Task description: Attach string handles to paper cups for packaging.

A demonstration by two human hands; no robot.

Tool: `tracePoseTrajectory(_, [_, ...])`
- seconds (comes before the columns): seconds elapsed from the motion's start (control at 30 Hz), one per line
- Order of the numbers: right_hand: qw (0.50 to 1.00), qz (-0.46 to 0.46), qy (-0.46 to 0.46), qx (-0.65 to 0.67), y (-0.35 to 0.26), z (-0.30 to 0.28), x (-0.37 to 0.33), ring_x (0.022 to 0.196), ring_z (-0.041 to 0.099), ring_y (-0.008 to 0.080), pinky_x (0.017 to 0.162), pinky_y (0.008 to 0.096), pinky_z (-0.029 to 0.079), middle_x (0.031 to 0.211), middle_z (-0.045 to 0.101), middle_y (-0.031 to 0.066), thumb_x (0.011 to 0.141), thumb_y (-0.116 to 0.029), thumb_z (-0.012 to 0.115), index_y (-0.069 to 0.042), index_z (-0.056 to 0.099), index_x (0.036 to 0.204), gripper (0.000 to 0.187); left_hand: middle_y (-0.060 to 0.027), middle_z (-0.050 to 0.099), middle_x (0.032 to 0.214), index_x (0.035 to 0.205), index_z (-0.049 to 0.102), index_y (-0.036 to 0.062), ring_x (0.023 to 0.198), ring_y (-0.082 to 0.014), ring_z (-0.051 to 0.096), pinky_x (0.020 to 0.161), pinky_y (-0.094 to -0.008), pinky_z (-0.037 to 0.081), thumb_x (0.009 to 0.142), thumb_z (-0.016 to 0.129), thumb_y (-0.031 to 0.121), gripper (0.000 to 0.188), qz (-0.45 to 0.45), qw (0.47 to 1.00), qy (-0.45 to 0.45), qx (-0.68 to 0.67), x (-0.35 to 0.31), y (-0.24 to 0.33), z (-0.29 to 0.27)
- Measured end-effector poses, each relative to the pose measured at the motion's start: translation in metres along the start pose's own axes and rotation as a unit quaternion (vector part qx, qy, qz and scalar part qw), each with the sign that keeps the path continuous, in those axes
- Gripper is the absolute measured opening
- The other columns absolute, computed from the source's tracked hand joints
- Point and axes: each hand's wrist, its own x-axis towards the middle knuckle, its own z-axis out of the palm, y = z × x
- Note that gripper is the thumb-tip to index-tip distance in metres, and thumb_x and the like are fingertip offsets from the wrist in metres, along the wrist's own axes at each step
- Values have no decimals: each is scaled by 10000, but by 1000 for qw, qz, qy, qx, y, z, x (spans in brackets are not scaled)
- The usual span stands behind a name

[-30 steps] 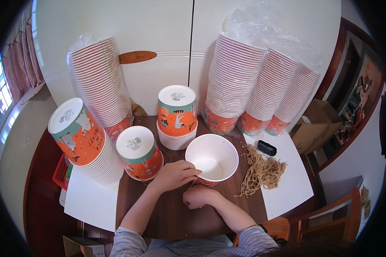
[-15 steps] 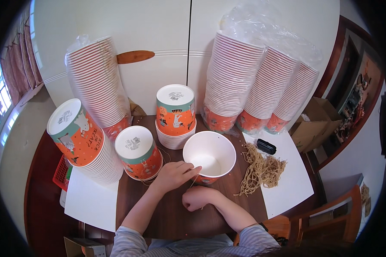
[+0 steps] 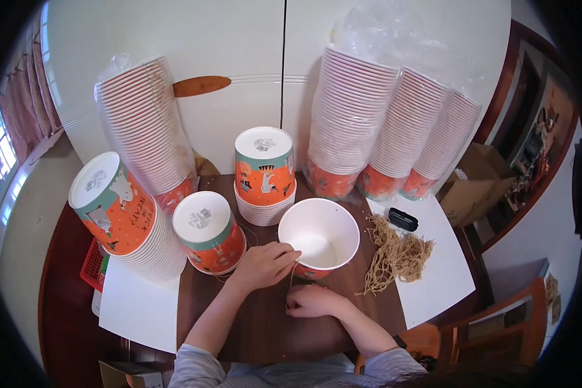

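A white-lined paper bucket (image 3: 333,226) stands upright in front of me, its mouth facing up. My left hand (image 3: 265,265) is closed on its near left rim, fingertips pinching the edge from inside. From those fingertips a thin cord (image 3: 291,275) runs down towards my right hand (image 3: 313,301), which is curled shut just below the bucket, with the cord's end hidden in its fingers. Left of my left hand is an upside-down orange and green bucket (image 3: 207,242), a loop of cord lying around its base. To the right lies a tangled bundle of tan cords (image 3: 398,255).
Upside-down bucket stacks stand at the back middle (image 3: 265,171) and far left (image 3: 116,207). Tall plastic-wrapped bucket stacks rise at the back left (image 3: 145,123) and back right (image 3: 352,110). A small black case (image 3: 403,219) lies beside the cords. A wooden chair (image 3: 498,330) is at lower right.
My right hand has moved slightly up and to the right, nearer the bucket's base. The bucket sits slightly further right in the view, and my left hand keeps hold of its rim.
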Motion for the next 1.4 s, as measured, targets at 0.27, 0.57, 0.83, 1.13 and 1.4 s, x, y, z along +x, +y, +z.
tracePoseTrajectory(0.27, [830, 34, 499, 247, -7, 20, -9, 899, 530, 181, 798, 282, 423, 972, 495, 112, 796, -86, 597, 2, 419, 1009, 292, -12, 591, 739, 899, 603, 88, 604, -171, 593, 489, -279, 463, 722, 600, 137, 184, -10, 999, -25, 23, 7, 16, -7])
tracePoseTrajectory(0.57, [680, 39, 418, 601, -7, 12, 4, 658, 442, 45, 630, 192, 372, 777, 482, -21, 874, -75, 490, -36, 486, 956, 90, -52, 571, 685, 778, 554, 78, 577, -216, 582, 483, -320, 448, 720, 612, 102, 86, -78, 995, -47, 47, 9, 24, -6])
tracePoseTrajectory(0.83, [704, 59, 531, 468, -5, 8, 11, 482, 309, -29, 439, 146, 232, 561, 411, -100, 837, -38, 540, -27, 566, 802, 45, -40, 521, 627, 720, 494, 90, 545, -194, 565, 457, -310, 432, 751, 558, 118, 77, -73, 996, 2, 48, 8, 26, -3])
tracePoseTrajectory(1.13, [660, 99, 595, 448, -15, 13, 21, 473, 316, -32, 428, 147, 229, 540, 439, -99, 799, -28, 593, 6, 611, 787, 40, -28, 515, 622, 732, 490, 100, 543, -184, 563, 457, -303, 427, 755, 567, 125, 84, -71, 996, 10, 55, 8, 27, -1])
tracePoseTrajectory(1.4, [643, 70, 595, 478, -10, 17, 25, 507, 359, -19, 453, 150, 266, 592, 481, -81, 824, -33, 562, 18, 610, 823, 70, -51, 561, 697, 789, 543, 74, 574, -209, 582, 493, -311, 452, 721, 620, 113, 110, -89, 995, -8, 42, 8, 29, 0])
